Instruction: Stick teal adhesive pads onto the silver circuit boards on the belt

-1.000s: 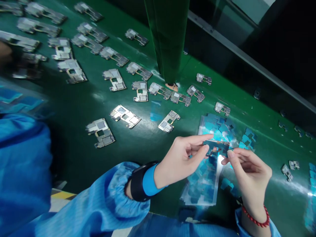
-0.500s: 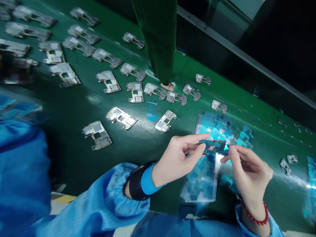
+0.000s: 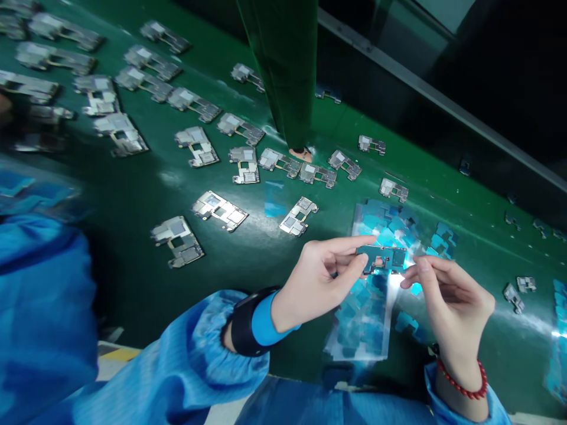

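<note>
My left hand pinches a circuit board by its left end, between thumb and fingers. The board is held up with a dark teal face towards me and a cut-out in its middle. Just off the board's right end, my right hand has thumb and index finger pressed together; what they hold, if anything, is too small to make out. Beneath both hands lies a clear sheet covered with blue film pieces. More blue film cut-outs are on the mat right of it.
Many circuit boards lie spread over the green mat, to the left and along the back. A green post stands at the back middle. Another person's blue sleeve is at the left edge. Blue film also lies far right.
My right hand has moved slightly right, away from the board's end, where a gap now shows. The board has turned a little and shows more of its face. My left hand keeps its grip.
</note>
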Tool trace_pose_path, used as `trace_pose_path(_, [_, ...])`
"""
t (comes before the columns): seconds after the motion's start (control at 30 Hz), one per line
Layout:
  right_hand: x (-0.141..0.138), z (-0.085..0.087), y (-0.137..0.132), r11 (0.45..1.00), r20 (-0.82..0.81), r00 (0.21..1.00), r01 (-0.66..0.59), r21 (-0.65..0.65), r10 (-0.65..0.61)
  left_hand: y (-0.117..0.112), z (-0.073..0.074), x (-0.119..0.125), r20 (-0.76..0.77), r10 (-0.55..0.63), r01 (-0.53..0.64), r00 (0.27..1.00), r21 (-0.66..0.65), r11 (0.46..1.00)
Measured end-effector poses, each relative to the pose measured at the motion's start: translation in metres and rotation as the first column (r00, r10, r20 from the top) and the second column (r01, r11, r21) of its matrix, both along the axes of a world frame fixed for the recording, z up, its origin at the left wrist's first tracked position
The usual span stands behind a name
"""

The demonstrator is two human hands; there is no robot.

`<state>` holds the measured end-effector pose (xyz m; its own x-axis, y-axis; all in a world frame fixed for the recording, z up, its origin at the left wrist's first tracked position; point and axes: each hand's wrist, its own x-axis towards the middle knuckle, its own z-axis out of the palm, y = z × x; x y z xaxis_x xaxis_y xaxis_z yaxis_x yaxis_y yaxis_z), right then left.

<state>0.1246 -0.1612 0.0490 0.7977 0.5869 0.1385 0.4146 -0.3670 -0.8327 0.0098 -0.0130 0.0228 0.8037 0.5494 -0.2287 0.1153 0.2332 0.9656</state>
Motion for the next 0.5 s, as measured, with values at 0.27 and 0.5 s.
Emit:
trace_pose_path(0.27, [-0.0006, -0.0003, 0.0000, 1.000, -0.014, 1.000, 0.013, 0.006, -0.013, 0.0018, 0.0003, -0.0006, 0.004, 0.009, -0.010, 1.000, 0.031, 0.999])
trace_pose_path(0.5, [0.0023, -0.0016, 0.0012, 0.999, -0.029, 0.999, 0.036, 0.028, -0.035, 0.0022, -0.0004, -0.0016, 0.020, 0.019, -0.019, 1.000, -0.017, 1.000])
